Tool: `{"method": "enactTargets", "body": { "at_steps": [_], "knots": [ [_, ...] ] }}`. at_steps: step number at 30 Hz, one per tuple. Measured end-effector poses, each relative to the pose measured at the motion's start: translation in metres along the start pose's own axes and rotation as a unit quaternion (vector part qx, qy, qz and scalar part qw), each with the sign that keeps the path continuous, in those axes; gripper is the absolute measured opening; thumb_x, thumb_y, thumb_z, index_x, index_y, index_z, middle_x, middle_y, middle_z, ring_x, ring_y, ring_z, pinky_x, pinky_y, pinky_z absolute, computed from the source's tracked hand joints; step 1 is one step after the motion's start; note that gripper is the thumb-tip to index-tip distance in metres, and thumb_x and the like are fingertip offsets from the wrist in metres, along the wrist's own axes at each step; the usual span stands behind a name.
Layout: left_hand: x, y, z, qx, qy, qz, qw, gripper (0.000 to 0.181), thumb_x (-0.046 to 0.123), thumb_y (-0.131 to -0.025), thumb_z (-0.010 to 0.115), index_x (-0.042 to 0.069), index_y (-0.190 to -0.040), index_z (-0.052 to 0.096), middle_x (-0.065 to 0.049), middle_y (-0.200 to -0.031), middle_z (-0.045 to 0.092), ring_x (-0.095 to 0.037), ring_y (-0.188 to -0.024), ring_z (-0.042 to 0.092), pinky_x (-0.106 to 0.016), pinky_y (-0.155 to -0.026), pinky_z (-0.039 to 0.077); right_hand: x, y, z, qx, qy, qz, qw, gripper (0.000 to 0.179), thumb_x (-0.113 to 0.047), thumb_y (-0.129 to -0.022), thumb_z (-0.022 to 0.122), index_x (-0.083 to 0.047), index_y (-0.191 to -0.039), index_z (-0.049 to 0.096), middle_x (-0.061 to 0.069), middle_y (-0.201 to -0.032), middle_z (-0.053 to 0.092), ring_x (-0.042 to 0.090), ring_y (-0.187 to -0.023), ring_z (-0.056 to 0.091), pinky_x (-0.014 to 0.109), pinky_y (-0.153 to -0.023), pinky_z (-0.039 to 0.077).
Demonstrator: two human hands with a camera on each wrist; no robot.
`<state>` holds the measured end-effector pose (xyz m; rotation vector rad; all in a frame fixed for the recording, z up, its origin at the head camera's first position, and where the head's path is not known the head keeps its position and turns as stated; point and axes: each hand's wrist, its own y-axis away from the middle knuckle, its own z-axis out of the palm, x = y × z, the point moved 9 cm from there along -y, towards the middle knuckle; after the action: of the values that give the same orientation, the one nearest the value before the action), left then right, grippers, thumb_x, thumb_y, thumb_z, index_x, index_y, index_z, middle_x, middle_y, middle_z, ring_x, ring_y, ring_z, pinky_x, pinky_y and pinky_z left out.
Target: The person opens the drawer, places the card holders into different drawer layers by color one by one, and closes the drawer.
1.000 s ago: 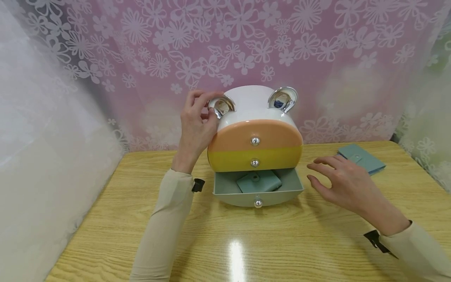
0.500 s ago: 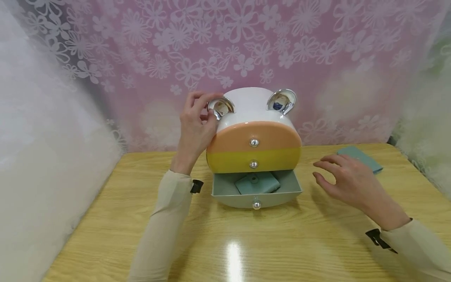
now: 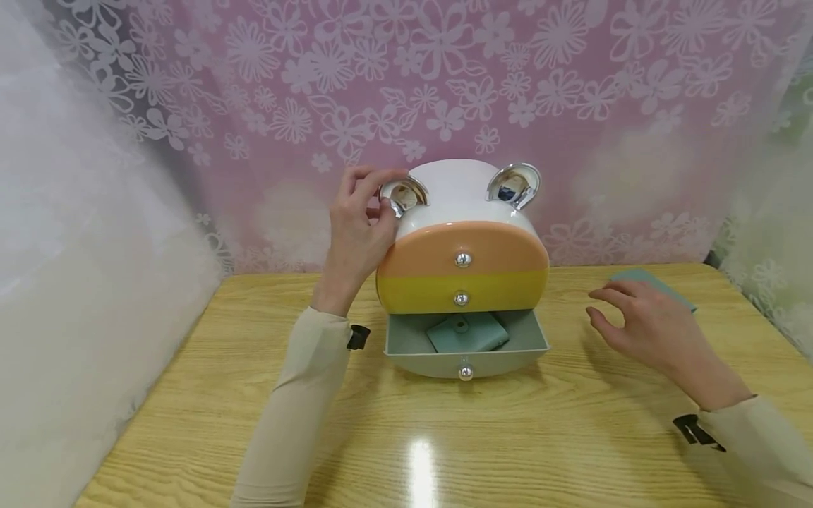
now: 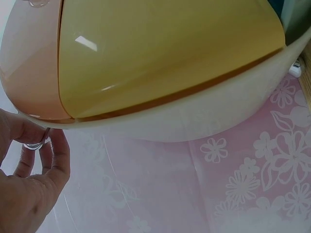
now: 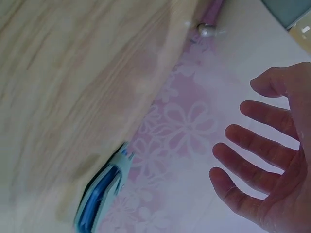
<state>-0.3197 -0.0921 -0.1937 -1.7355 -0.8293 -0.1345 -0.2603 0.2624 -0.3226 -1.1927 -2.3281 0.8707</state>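
Note:
A small drawer cabinet [image 3: 457,194] with a white rounded top and two silver ears stands on the table. My left hand [image 3: 358,226] pinches its left silver ear [image 3: 406,195] between thumb and fingers; the left wrist view shows the same grip beside the orange and yellow fronts. The bottom green drawer [image 3: 425,363] is pulled out, and a teal snap wallet [image 3: 470,333] lies in it. My right hand [image 3: 657,328] hovers right of the cabinet, fingers spread and holding nothing. Partly behind it lies a second teal wallet [image 5: 102,194], its blue inside showing at the edge in the right wrist view.
The orange drawer [image 3: 419,257] and yellow drawer [image 3: 419,293] are closed, each with a round silver knob. Behind the wooden table [image 3: 508,444] hangs a pink flowered cloth [image 3: 356,92]. A white sheet [image 3: 95,282] hangs along the left side.
My right hand has drawn away to the right from the drawer, covering more of the second wallet. My left hand keeps its hold on the ear, and the drawer stays pulled out.

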Motion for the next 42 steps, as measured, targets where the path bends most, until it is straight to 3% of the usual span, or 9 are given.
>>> {"method": "enactTargets", "body": {
  "at_steps": [3,6,9,16,25,29,34,37,42],
  "knots": [
    [0.001,0.000,0.000,-0.001,-0.001,0.000,1.0000,0.039,-0.004,-0.093,0.051,0.010,-0.123,0.072,-0.016,-0.118,0.054,-0.023,-0.095,0.061,-0.036,-0.076,0.064,0.009,0.003,0.003,-0.015,0.001,0.009,0.9998,0.050,-0.047,-0.099,0.054,-0.004,-0.096,0.077,0.016,-0.091,0.073,0.037,-0.083,0.069,0.053,-0.065,0.057],
    [0.000,0.000,0.000,-0.001,-0.002,-0.002,1.0000,0.039,-0.004,-0.093,0.051,0.010,-0.123,0.072,-0.015,-0.118,0.054,-0.023,-0.095,0.060,-0.038,-0.076,0.064,0.018,0.006,0.008,-0.047,0.005,0.027,0.9985,0.023,-0.024,-0.085,0.076,-0.005,-0.099,0.077,0.017,-0.094,0.073,0.037,-0.083,0.068,0.054,-0.065,0.058],
    [0.000,0.000,-0.001,0.000,0.000,-0.002,1.0000,0.038,-0.003,-0.093,0.051,0.010,-0.122,0.072,-0.015,-0.118,0.054,-0.023,-0.095,0.060,-0.040,-0.076,0.064,0.029,0.011,0.014,-0.093,0.025,0.057,0.9938,0.030,-0.016,-0.076,0.084,-0.005,-0.103,0.076,0.019,-0.100,0.072,0.037,-0.081,0.068,0.051,-0.058,0.056],
    [0.000,0.001,-0.001,0.001,0.003,-0.001,1.0000,0.038,-0.003,-0.093,0.052,0.010,-0.123,0.072,-0.015,-0.117,0.054,-0.023,-0.094,0.060,-0.041,-0.076,0.064,0.052,0.022,0.024,-0.169,0.039,0.118,0.9777,0.038,-0.022,-0.085,0.080,-0.001,-0.116,0.075,0.028,-0.113,0.069,0.039,-0.077,0.068,0.038,-0.043,0.048],
    [0.002,0.001,-0.001,-0.002,0.000,-0.003,1.0000,0.038,-0.002,-0.094,0.051,0.011,-0.123,0.072,-0.014,-0.118,0.054,-0.023,-0.095,0.061,-0.040,-0.077,0.064,0.075,0.029,0.032,-0.225,0.036,0.153,0.9617,0.044,-0.028,-0.090,0.075,0.003,-0.122,0.070,0.035,-0.111,0.065,0.035,-0.070,0.066,0.042,-0.046,0.049],
    [0.001,0.001,-0.001,-0.001,0.000,-0.001,1.0000,0.038,-0.002,-0.094,0.051,0.011,-0.122,0.072,-0.014,-0.118,0.054,-0.022,-0.095,0.062,-0.038,-0.076,0.063,0.084,0.035,0.037,-0.269,0.034,0.166,0.9481,0.058,-0.031,-0.091,0.073,0.006,-0.134,0.060,0.042,-0.121,0.058,0.050,-0.080,0.065,0.050,-0.051,0.053],
    [0.001,0.000,-0.001,-0.002,-0.005,0.000,1.0000,0.038,-0.002,-0.094,0.052,0.011,-0.123,0.072,-0.014,-0.118,0.054,-0.021,-0.095,0.062,-0.034,-0.076,0.063,0.099,0.050,0.049,-0.353,0.023,0.195,0.9146,0.069,-0.034,-0.094,0.068,0.006,-0.146,0.045,0.052,-0.135,0.040,0.071,-0.102,0.053,0.066,-0.062,0.054],
    [0.001,0.001,-0.001,-0.002,-0.007,0.000,1.0000,0.038,-0.002,-0.094,0.052,0.011,-0.123,0.072,-0.014,-0.118,0.054,-0.021,-0.095,0.062,-0.033,-0.076,0.063,0.104,0.055,0.053,-0.375,0.022,0.196,0.9060,0.070,-0.034,-0.095,0.067,0.008,-0.146,0.044,0.054,-0.136,0.037,0.073,-0.106,0.049,0.072,-0.071,0.052],
    [0.001,0.001,-0.001,-0.002,-0.006,-0.001,1.0000,0.038,-0.002,-0.094,0.052,0.011,-0.123,0.072,-0.014,-0.117,0.054,-0.021,-0.094,0.061,-0.034,-0.076,0.063,0.110,0.058,0.055,-0.389,0.007,0.206,0.8976,0.072,-0.036,-0.096,0.065,0.008,-0.148,0.040,0.054,-0.138,0.033,0.075,-0.107,0.047,0.073,-0.072,0.050]
  ]
}}
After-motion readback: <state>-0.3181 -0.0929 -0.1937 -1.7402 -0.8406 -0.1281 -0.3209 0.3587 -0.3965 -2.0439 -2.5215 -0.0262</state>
